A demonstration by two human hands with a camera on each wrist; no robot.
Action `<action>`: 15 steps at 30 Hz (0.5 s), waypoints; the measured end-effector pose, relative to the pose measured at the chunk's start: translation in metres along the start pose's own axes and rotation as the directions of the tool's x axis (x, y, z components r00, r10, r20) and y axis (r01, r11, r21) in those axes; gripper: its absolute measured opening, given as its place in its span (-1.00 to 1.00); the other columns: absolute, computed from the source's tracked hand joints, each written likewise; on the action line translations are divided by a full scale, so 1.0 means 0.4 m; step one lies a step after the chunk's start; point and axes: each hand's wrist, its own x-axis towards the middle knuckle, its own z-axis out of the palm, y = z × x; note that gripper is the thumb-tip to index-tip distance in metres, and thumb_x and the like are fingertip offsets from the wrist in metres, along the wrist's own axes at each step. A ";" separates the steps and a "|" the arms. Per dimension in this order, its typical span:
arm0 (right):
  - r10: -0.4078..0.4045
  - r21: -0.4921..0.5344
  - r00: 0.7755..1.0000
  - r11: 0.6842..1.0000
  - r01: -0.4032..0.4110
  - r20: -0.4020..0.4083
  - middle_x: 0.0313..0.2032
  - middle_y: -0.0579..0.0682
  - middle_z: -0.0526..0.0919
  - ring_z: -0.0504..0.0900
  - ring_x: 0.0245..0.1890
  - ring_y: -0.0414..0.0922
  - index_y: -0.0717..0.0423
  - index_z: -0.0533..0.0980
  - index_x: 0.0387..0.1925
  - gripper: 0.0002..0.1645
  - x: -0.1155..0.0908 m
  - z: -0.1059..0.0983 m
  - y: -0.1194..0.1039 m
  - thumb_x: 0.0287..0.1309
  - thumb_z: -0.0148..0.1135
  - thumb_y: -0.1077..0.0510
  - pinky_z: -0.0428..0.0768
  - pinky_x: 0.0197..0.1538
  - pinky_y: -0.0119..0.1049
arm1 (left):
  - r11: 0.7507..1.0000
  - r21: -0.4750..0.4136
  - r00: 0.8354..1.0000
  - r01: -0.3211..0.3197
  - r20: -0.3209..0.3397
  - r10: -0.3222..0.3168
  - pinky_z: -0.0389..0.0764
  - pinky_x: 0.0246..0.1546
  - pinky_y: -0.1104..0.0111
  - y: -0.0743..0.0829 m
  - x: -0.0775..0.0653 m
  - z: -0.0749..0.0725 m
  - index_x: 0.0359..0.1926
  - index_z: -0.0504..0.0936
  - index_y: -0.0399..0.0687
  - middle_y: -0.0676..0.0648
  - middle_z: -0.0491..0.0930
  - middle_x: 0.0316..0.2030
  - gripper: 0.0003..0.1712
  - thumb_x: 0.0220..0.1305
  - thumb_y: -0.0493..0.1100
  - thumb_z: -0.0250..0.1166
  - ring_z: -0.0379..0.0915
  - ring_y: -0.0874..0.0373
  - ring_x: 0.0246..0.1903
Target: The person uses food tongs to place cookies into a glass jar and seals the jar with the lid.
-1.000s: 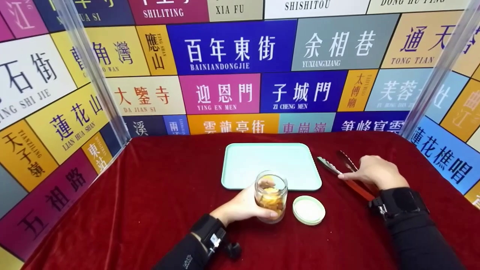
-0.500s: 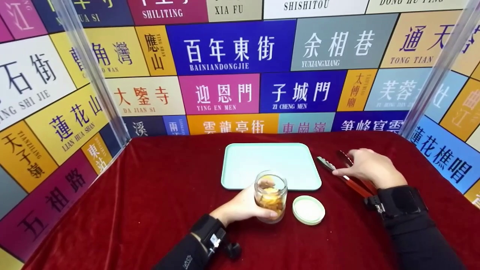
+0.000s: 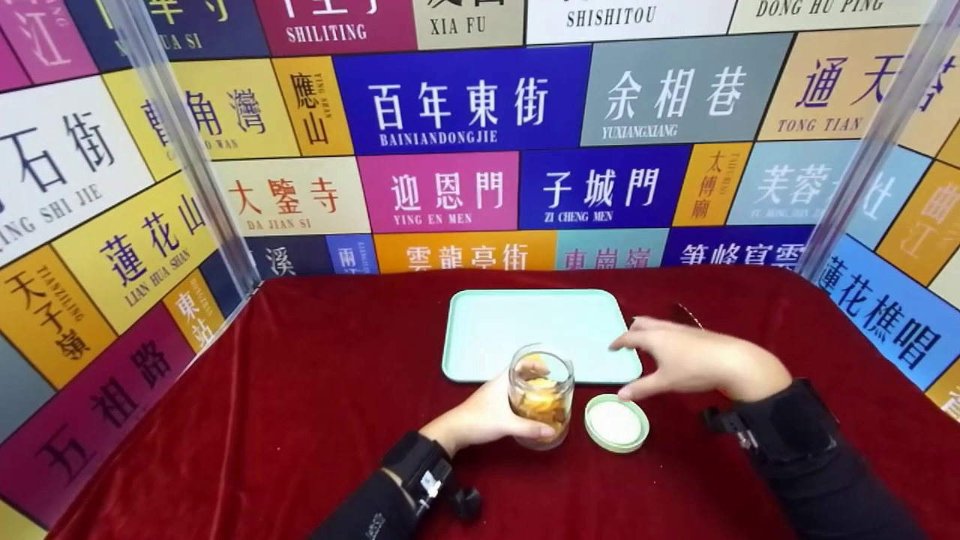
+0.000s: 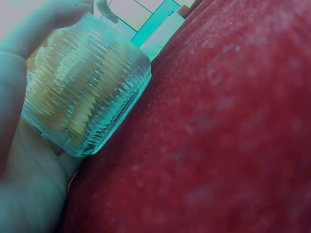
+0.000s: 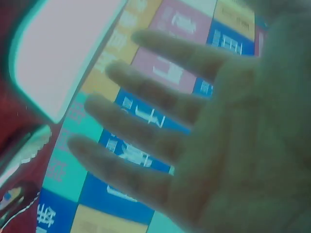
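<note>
A ribbed glass jar (image 3: 543, 405), lidless and part filled with yellowish-brown pieces, stands upright on the red cloth. My left hand (image 3: 478, 414) grips it from the left side, and the left wrist view shows the thumb and palm around the jar (image 4: 90, 92). My right hand (image 3: 697, 361) hovers with fingers spread between the tray and the pale green lid (image 3: 616, 424), holding nothing. Below it the tongs are mostly hidden in the head view, while their metal ends (image 5: 24, 153) show in the right wrist view.
A mint green tray (image 3: 525, 326) lies behind the jar. Red velvet cloth (image 3: 322, 390) covers the table. Clear upright posts (image 3: 225, 217) stand at its far corners, before walls of coloured name panels (image 3: 461, 97).
My right hand has moved left off the tongs, toward the lid and the tray's right edge, with its fingers spreading. The left hand and jar have stayed in place.
</note>
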 end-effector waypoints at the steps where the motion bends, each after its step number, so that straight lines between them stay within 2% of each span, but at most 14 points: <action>1: -0.011 0.000 1.000 1.000 0.011 0.018 0.12 0.12 0.62 0.62 0.13 0.11 0.16 0.62 0.27 -0.14 0.000 0.009 -0.007 0.15 0.53 -0.34 0.60 0.21 0.13 | 1.000 0.000 1.000 0.000 0.001 0.000 0.50 0.33 0.32 0.000 0.000 0.000 0.42 0.35 -0.25 0.05 0.63 0.16 -0.02 0.03 -0.24 0.66 0.60 0.20 0.17; 6: -0.021 -0.037 0.997 0.999 0.024 0.079 0.09 0.03 0.63 0.64 0.09 0.06 0.10 0.61 0.28 -0.14 0.000 0.055 -0.026 0.10 0.58 -0.31 0.63 0.16 0.06 | 1.000 -0.004 1.000 -0.006 0.007 0.006 0.49 0.35 0.30 0.000 0.001 0.000 0.44 0.35 -0.23 0.04 0.63 0.19 -0.01 0.03 -0.24 0.66 0.59 0.19 0.19; 11: -0.041 -0.064 0.991 0.997 0.050 0.130 -0.02 -0.08 0.61 0.63 -0.05 -0.07 0.01 0.60 0.29 0.00 0.010 0.095 -0.050 -0.20 0.75 -0.26 0.65 0.05 -0.06 | 1.000 -0.010 1.000 -0.014 0.006 0.015 0.49 0.36 0.30 -0.001 -0.002 -0.001 0.45 0.33 -0.28 0.03 0.63 0.19 0.01 0.03 -0.25 0.66 0.60 0.19 0.19; 15: -0.016 -0.081 0.987 0.996 0.030 0.158 -0.10 -0.13 0.55 0.60 -0.21 -0.14 -0.04 0.61 0.27 0.04 0.016 0.122 -0.064 -0.35 0.82 -0.18 0.64 -0.08 -0.12 | 1.000 -0.020 1.000 -0.017 0.013 0.017 0.50 0.35 0.29 0.001 -0.003 -0.001 0.45 0.33 -0.26 0.02 0.64 0.19 0.00 0.05 -0.27 0.66 0.60 0.17 0.19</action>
